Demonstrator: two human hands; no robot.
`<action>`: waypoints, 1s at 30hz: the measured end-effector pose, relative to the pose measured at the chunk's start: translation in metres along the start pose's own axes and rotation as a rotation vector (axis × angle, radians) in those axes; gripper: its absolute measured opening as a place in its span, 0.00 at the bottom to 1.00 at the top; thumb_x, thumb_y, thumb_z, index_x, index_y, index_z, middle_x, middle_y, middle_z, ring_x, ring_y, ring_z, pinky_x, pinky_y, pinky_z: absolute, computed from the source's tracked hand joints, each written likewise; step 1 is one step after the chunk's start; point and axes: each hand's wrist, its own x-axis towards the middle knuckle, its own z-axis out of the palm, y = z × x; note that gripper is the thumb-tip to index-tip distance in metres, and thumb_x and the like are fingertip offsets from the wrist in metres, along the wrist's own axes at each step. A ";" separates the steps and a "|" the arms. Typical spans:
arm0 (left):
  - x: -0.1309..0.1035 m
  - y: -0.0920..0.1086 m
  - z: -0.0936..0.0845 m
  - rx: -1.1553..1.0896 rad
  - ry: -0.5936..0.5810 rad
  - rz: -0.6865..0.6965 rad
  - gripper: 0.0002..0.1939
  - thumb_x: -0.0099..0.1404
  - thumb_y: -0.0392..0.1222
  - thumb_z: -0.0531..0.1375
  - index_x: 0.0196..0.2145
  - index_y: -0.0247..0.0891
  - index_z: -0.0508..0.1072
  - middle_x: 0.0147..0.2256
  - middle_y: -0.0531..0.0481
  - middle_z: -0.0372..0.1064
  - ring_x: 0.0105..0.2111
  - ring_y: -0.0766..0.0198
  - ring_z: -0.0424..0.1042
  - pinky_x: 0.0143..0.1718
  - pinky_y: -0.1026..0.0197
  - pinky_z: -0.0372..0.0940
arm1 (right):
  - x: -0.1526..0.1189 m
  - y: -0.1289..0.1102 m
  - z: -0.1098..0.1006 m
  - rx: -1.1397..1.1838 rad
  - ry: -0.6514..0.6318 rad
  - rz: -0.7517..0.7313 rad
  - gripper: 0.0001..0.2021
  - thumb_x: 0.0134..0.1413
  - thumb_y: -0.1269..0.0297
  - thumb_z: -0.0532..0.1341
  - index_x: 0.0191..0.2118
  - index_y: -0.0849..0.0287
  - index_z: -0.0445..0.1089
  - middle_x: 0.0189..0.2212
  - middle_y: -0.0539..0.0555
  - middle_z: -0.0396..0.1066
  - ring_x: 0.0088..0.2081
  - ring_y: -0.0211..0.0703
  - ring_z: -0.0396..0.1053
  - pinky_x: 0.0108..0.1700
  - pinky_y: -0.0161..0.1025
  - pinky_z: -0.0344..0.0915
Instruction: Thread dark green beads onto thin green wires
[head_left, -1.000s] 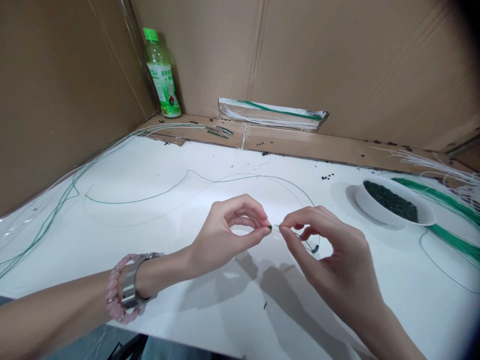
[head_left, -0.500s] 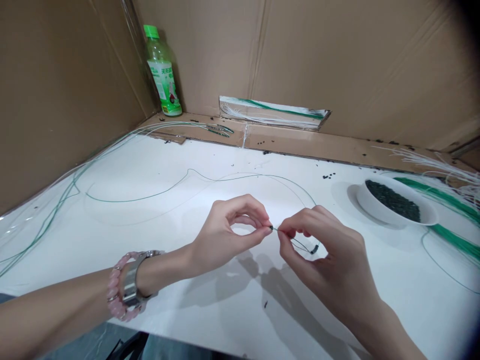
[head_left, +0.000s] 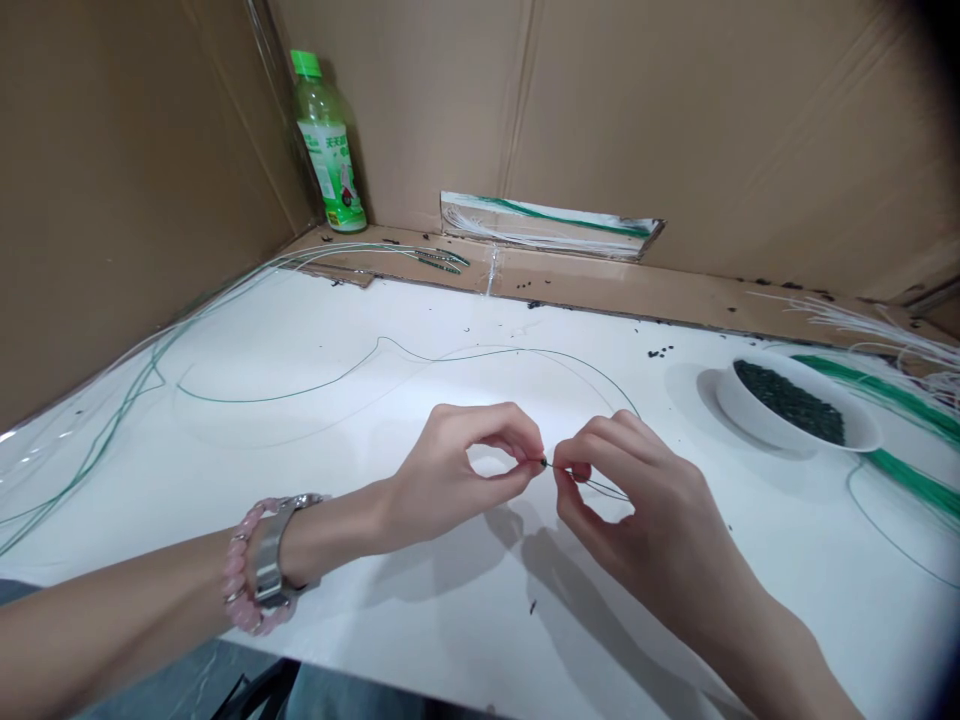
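Close together over the white table (head_left: 315, 450), both my hands work on a thin green cord. My left hand (head_left: 472, 460) pinches a small dark bead (head_left: 544, 463) between thumb and fingertips. A short stretch of the green cord (head_left: 600, 488) runs from the bead into my right hand (head_left: 637, 490), whose thumb and forefinger are pressed on it. Beyond my right fingers the cord doubles into two strands, their end hidden behind the hand. A long part of the cord curves back across the table to the left.
A white bowl (head_left: 862, 430) of small dark beads stands at the right, beside bundles of green cord (head_left: 915, 485) and white cord (head_left: 862, 325). Finished-looking beaded strands (head_left: 442, 262) lie at the back. A green bottle (head_left: 330, 155) stands in the corner of the cardboard walls (head_left: 637, 110).
My right hand has shifted slightly left and down, closer to my left fingertips. The dark beads once visible on the cord inside its curl are now hidden behind it.
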 end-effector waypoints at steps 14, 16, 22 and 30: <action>0.001 -0.006 -0.002 -0.023 0.008 -0.002 0.03 0.57 0.32 0.62 0.32 0.35 0.70 0.29 0.52 0.73 0.30 0.70 0.74 0.39 0.68 0.70 | 0.000 0.007 0.000 0.076 0.052 0.017 0.06 0.54 0.75 0.58 0.31 0.57 0.68 0.26 0.50 0.67 0.29 0.38 0.61 0.30 0.35 0.60; 0.002 -0.006 -0.002 -0.096 0.011 -0.094 0.04 0.57 0.34 0.63 0.31 0.35 0.70 0.29 0.52 0.73 0.31 0.69 0.75 0.39 0.68 0.70 | 0.001 0.009 0.000 0.117 0.053 0.042 0.06 0.54 0.75 0.58 0.31 0.57 0.69 0.25 0.50 0.68 0.29 0.38 0.61 0.31 0.36 0.60; 0.006 -0.007 -0.002 -0.195 0.021 -0.179 0.03 0.58 0.36 0.62 0.29 0.35 0.69 0.26 0.53 0.72 0.28 0.68 0.74 0.35 0.66 0.69 | 0.004 0.011 0.001 0.202 0.068 0.084 0.05 0.54 0.72 0.59 0.30 0.58 0.70 0.24 0.50 0.69 0.28 0.38 0.62 0.30 0.36 0.60; 0.004 -0.008 0.001 0.004 0.081 -0.004 0.07 0.58 0.30 0.58 0.24 0.36 0.64 0.23 0.57 0.61 0.24 0.73 0.62 0.30 0.68 0.62 | 0.007 0.007 0.023 0.098 0.209 0.084 0.05 0.51 0.71 0.60 0.27 0.58 0.67 0.23 0.50 0.68 0.28 0.39 0.60 0.31 0.36 0.59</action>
